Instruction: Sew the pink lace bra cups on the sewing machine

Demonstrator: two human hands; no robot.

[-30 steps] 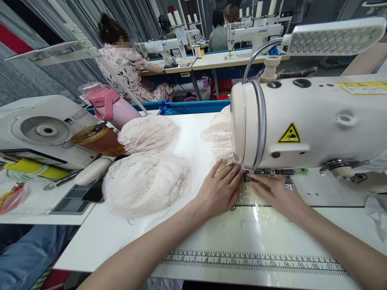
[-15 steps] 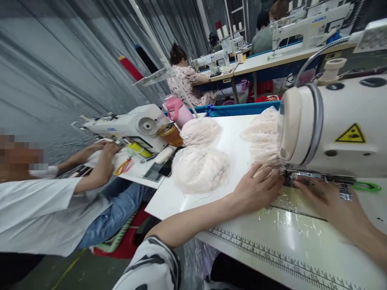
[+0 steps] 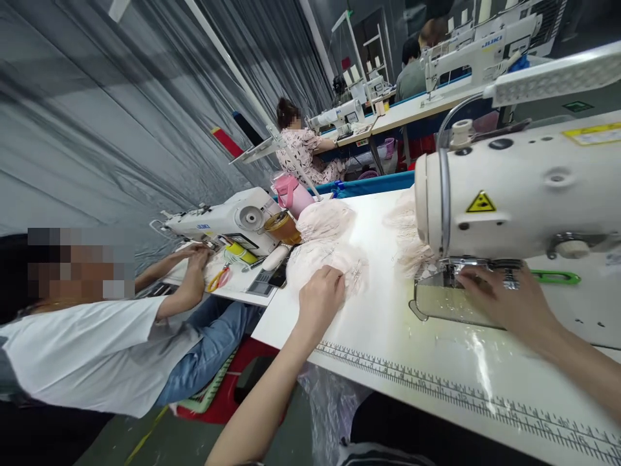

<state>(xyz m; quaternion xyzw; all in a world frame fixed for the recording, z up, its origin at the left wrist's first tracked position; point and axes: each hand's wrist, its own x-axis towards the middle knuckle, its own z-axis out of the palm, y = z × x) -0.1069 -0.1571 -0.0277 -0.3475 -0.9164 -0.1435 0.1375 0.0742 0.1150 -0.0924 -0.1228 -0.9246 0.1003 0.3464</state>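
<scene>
My left hand (image 3: 321, 296), its fingers bent together, touches the right part of the near bundle of pale pink fabric (image 3: 303, 265); its fingertips are partly hidden. A second pale bundle (image 3: 326, 219) sits just behind. My right hand (image 3: 504, 301) is beside the needle area of the white sewing machine (image 3: 524, 188), thumb and fingers close together near the metal presser parts (image 3: 456, 265). What it holds, if anything, is too small to tell. More pale fabric (image 3: 410, 239) lies behind and left of the machine head.
A ruler strip (image 3: 412, 378) runs along the table's front edge. Green snips (image 3: 555, 277) lie right of the needle area. At left, a person in a white shirt (image 3: 107, 343) works at another machine (image 3: 228, 220), near a phone, a brown jar and a pink bottle (image 3: 292, 194).
My left hand has left the needle area and moved left onto the near fabric bundle. My right hand stays by the needle. The view has shifted.
</scene>
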